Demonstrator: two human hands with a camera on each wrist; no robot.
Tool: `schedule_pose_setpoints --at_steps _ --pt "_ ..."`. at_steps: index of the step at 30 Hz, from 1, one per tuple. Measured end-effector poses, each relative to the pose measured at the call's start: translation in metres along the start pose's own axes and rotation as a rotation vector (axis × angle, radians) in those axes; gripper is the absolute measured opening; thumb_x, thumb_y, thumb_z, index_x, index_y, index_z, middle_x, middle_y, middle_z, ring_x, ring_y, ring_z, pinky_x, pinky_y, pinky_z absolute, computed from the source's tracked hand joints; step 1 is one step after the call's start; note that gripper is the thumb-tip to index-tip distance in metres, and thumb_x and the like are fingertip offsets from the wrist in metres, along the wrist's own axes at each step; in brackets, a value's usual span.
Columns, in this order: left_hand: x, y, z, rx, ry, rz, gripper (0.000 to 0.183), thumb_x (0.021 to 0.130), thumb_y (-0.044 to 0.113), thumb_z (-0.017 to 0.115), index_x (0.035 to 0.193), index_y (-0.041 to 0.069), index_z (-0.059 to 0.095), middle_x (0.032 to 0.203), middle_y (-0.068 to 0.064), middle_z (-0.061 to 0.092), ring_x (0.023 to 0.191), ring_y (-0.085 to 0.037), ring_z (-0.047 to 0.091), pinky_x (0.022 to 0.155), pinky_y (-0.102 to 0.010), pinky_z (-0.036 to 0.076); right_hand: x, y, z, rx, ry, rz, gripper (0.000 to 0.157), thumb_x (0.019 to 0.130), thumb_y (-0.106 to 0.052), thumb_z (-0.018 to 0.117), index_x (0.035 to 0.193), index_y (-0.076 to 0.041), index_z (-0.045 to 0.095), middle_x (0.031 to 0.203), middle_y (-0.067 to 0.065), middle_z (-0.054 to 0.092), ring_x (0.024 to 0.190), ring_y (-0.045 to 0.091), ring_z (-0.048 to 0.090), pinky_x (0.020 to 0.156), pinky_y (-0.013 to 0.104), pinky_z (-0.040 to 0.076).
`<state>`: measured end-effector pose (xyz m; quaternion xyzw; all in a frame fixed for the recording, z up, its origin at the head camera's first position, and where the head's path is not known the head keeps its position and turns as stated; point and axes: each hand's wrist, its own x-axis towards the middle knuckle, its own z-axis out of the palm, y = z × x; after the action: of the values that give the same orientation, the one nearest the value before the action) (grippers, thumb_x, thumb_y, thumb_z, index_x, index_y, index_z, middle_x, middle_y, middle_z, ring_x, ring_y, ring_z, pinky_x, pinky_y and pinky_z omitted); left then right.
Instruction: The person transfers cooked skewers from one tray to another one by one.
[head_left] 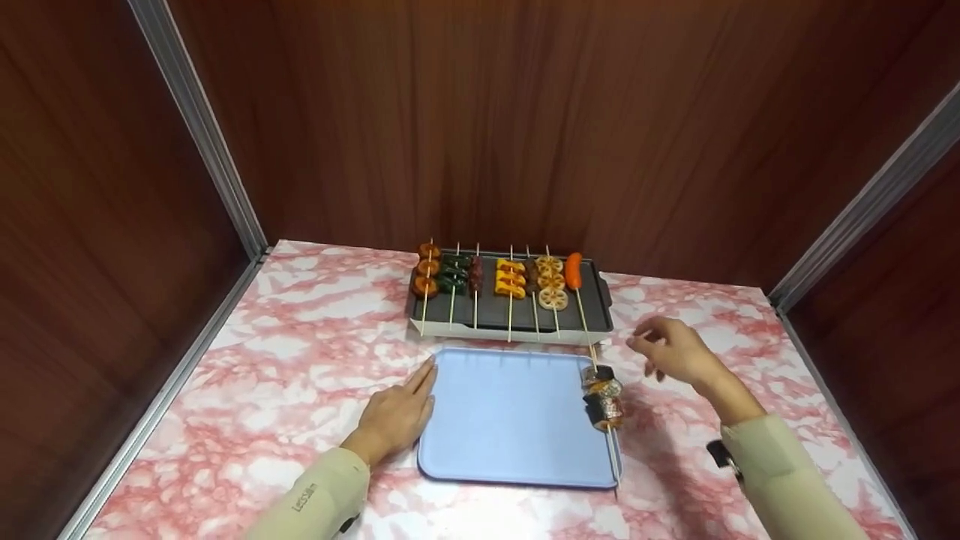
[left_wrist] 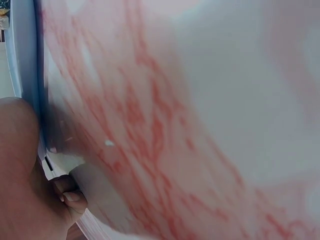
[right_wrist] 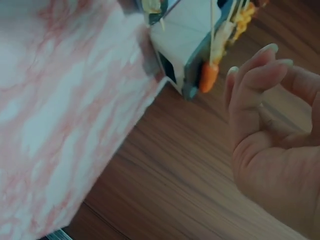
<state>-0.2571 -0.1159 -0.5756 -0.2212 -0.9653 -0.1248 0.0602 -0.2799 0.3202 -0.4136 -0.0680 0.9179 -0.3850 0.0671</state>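
My left hand [head_left: 394, 414] rests against the left rim of a light blue tray [head_left: 517, 420], fingers stretched along it. In the left wrist view some fingers [left_wrist: 74, 196] look bent beneath the hand. My right hand [head_left: 679, 352] is raised right of the tray and grill, fingers loosely bent, holding nothing; the right wrist view shows this hand [right_wrist: 275, 145] with thumb and fingertips close together. Along the tray's right edge lies a skewer of silvery and dark chunks [head_left: 604, 405], its stick reaching past the front rim.
Behind the tray stands a dark grill pan [head_left: 492, 313] on a white base. It bears several skewers, among them yellow pieces [head_left: 510, 279], lotus root slices [head_left: 553, 298], green peppers [head_left: 454, 274] and an orange sausage [head_left: 574, 270]. Brown panels [head_left: 525, 120] enclose the marbled table [head_left: 315, 322].
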Motion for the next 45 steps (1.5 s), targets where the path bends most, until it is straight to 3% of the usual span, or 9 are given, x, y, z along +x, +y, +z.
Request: schedule_pose_setpoints --at_steps 6,15,21,31,37,45 --pt "0.000 0.003 -0.008 -0.020 -0.021 -0.015 0.054 0.109 0.030 0.041 0.158 0.007 0.039 0.167 -0.003 0.032 0.079 -0.033 0.064 0.060 -0.040 0.049 0.030 0.004 0.010 0.061 -0.050 0.045 0.039 0.101 -0.018 0.062 0.125 0.012 0.053 0.100 0.019 0.063 0.066 0.020 0.065 0.061 0.037 0.058" --pt "-0.001 0.005 -0.010 -0.059 -0.063 -0.050 0.054 0.110 0.030 0.040 0.160 0.010 0.036 0.168 0.000 0.029 0.087 -0.034 0.065 0.069 -0.044 0.052 0.063 0.011 0.037 0.159 -0.070 0.080 0.030 0.098 -0.009 0.063 0.117 0.011 0.052 0.088 0.017 0.068 0.064 0.021 0.068 0.059 0.037 0.059" --pt "0.000 0.004 -0.008 -0.055 -0.065 -0.050 0.055 0.109 0.031 0.039 0.160 0.010 0.036 0.169 0.001 0.028 0.086 -0.034 0.065 0.069 -0.044 0.052 0.068 0.012 0.049 0.238 -0.068 0.054 0.026 0.097 -0.002 0.061 0.116 0.013 0.049 0.080 0.018 0.067 0.061 0.020 0.067 0.059 0.039 0.060" --pt "-0.001 0.006 -0.009 -0.045 -0.035 -0.034 0.054 0.109 0.029 0.042 0.158 0.008 0.039 0.167 -0.002 0.031 0.083 -0.033 0.065 0.065 -0.042 0.051 0.074 0.011 0.058 0.233 -0.003 0.068 0.020 0.096 0.002 0.063 0.110 0.013 0.055 0.077 0.015 0.067 0.061 0.016 0.065 0.062 0.040 0.061" --pt "0.000 0.006 -0.010 -0.036 -0.034 -0.039 0.054 0.109 0.030 0.042 0.158 0.008 0.039 0.167 -0.002 0.032 0.081 -0.033 0.065 0.063 -0.041 0.050 0.075 0.012 0.059 0.279 -0.060 0.068 0.016 0.098 0.002 0.057 0.108 0.015 0.056 0.080 0.014 0.064 0.064 0.015 0.062 0.065 0.036 0.060" --pt "0.001 0.005 -0.011 -0.046 -0.065 -0.053 0.054 0.110 0.031 0.039 0.159 0.010 0.037 0.168 0.000 0.028 0.084 -0.034 0.065 0.063 -0.041 0.049 0.073 0.015 0.057 0.309 -0.114 -0.019 0.015 0.096 0.006 0.050 0.104 0.016 0.056 0.074 0.008 0.060 0.063 0.015 0.060 0.062 0.032 0.057"
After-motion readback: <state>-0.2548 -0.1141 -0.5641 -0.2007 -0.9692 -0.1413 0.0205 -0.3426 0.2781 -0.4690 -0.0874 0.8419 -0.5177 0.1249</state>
